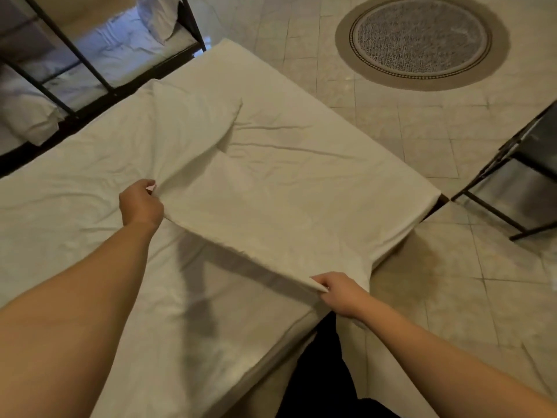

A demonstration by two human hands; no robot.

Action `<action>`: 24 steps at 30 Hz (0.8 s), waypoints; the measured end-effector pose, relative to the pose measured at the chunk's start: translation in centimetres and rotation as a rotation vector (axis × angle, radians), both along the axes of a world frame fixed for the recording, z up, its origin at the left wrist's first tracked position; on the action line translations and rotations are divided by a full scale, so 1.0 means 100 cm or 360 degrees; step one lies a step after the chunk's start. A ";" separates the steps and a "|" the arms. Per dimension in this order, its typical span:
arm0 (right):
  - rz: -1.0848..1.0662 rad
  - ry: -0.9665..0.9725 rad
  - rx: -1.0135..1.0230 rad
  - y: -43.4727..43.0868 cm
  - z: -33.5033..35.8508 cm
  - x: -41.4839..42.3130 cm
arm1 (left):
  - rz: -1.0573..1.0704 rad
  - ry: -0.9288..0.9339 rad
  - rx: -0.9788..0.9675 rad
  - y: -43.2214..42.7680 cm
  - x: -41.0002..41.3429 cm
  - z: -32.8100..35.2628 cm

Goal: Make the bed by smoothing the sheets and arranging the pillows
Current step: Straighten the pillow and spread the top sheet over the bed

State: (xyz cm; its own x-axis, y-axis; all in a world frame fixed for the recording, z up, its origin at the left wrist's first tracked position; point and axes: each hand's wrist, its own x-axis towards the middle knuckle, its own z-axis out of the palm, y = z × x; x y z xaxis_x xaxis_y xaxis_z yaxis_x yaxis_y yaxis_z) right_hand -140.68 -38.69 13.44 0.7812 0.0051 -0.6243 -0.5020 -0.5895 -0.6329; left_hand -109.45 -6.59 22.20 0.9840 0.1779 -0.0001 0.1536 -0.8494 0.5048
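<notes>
White sheet (241,188) lifted off mattress (75,182); left hand (140,203), right hand (339,292) each grip its edge.

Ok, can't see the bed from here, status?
Left hand and right hand both gripping top sheet edge, lifted taut. Mattress wrinkled. Nothing in the way.
</notes>
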 end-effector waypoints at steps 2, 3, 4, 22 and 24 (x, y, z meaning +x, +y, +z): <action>-0.0048 -0.0019 0.0032 0.020 0.007 -0.018 | 0.0008 0.0021 0.0026 0.020 -0.014 0.006; -0.0063 -0.0022 0.0050 0.031 0.010 -0.027 | -0.0001 0.0032 0.0041 0.029 -0.021 0.010; -0.0073 -0.0027 0.0068 0.043 0.013 -0.034 | -0.0013 0.0041 0.0050 0.038 -0.026 0.016; -0.0167 0.0011 0.0110 0.376 -0.002 -0.043 | -0.0171 0.0039 -0.0084 0.321 -0.019 0.034; -0.0160 0.0015 0.0123 0.425 0.000 -0.041 | -0.0198 0.0051 -0.0078 0.365 -0.020 0.034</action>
State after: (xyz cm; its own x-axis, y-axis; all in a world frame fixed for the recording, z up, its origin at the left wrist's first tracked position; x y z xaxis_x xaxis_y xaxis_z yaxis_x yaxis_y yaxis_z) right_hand -144.83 3.83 13.47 0.7741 -0.0243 -0.6326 -0.5622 -0.4856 -0.6694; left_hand -111.42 29.87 25.58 0.9979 0.0536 -0.0374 0.0653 -0.8372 0.5429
